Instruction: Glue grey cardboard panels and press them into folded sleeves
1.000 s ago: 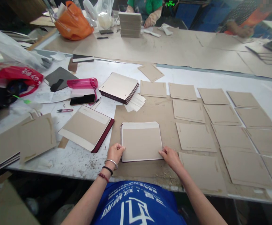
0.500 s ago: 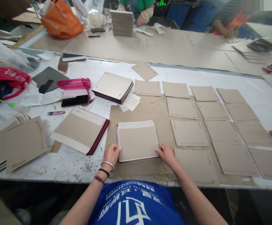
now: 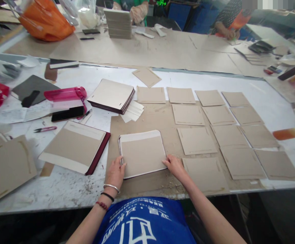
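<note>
We seem to be squaring the stack of boards (image 3: pixel 142 154), which lies on the brown sheet (image 3: pixel 147 118) at our 12 o'clock. Our left hand (image 3: pixel 115 173) curls against its 9 o'clock edge and our right hand (image 3: pixel 174 166) sets fingertips at its 4 o'clock corner. We cannot tell whether either hand grips or merely presses. Lifting it would call for even holds on both sides.

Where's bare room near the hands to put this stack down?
Bare brown sheet lies between the card stack and the white strips behind it. Scuffed white table is free front-left, below the maroon-edged cover. Crowded: cardboard squares to the right.
</note>
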`<action>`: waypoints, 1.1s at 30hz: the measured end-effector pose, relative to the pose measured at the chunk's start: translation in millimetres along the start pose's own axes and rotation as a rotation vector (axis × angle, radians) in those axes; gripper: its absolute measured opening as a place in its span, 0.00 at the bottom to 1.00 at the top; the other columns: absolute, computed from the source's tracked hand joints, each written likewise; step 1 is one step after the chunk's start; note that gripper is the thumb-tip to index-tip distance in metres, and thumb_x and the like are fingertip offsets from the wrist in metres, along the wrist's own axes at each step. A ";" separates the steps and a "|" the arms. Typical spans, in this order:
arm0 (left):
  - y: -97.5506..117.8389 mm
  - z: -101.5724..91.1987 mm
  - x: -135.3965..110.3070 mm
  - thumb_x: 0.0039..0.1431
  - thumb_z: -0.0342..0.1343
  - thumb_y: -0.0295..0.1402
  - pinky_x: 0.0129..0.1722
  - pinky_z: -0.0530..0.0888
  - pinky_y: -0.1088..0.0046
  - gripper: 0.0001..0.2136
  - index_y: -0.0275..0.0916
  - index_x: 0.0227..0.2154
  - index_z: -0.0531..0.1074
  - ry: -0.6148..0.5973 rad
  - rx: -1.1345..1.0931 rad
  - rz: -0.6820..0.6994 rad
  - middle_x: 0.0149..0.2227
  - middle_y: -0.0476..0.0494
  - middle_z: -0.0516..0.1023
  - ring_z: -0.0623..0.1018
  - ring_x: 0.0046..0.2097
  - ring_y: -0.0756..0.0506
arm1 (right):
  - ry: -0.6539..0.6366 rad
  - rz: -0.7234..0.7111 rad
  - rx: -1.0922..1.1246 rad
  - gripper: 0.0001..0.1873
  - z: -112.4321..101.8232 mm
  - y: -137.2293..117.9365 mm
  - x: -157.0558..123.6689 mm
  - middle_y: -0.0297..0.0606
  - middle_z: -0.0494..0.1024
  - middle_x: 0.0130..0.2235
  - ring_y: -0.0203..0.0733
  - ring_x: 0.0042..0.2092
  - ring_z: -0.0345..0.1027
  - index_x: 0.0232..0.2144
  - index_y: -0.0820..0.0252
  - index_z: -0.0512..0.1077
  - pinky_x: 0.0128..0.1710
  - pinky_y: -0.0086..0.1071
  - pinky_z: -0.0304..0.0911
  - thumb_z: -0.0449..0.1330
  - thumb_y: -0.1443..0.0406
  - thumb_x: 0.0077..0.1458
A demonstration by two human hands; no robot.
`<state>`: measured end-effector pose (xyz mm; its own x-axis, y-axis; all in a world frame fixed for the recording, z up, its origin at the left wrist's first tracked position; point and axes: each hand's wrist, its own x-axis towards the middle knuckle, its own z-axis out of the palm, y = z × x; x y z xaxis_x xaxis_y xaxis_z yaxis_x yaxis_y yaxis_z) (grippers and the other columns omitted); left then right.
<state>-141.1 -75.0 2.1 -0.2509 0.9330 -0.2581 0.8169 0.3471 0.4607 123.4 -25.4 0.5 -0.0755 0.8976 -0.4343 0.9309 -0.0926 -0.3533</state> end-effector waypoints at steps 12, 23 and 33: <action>-13.1 22.5 2.9 0.48 0.38 0.13 0.56 0.58 0.55 0.32 0.51 0.53 0.60 0.050 0.343 0.588 0.58 0.40 0.61 0.53 0.61 0.38 | -0.002 -0.017 -0.011 0.08 -1.3 -1.2 -1.9 0.35 0.71 0.25 0.36 0.28 0.60 0.22 0.61 0.65 0.27 0.26 0.48 0.56 0.65 0.51; -8.2 23.0 -1.6 0.49 0.41 0.15 0.56 0.54 0.48 0.32 0.51 0.54 0.57 0.073 0.458 0.567 0.58 0.38 0.59 0.54 0.60 0.37 | -0.021 -0.048 -0.045 0.08 0.5 3.0 0.1 0.36 0.70 0.24 0.36 0.28 0.61 0.22 0.61 0.65 0.27 0.27 0.48 0.55 0.65 0.52; -9.6 26.5 -3.3 0.51 0.45 0.20 0.56 0.50 0.44 0.29 0.51 0.55 0.55 0.091 0.481 0.568 0.59 0.37 0.58 0.54 0.60 0.36 | -0.016 -0.080 -0.070 0.10 0.3 4.5 1.6 0.35 0.71 0.24 0.37 0.28 0.63 0.21 0.59 0.64 0.27 0.27 0.50 0.54 0.64 0.52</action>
<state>-134.3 -83.9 -24.0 0.2524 0.9676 -0.0100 0.9651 -0.2510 0.0745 127.3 -24.5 -2.0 -0.1558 0.8940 -0.4201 0.9443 0.0100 -0.3291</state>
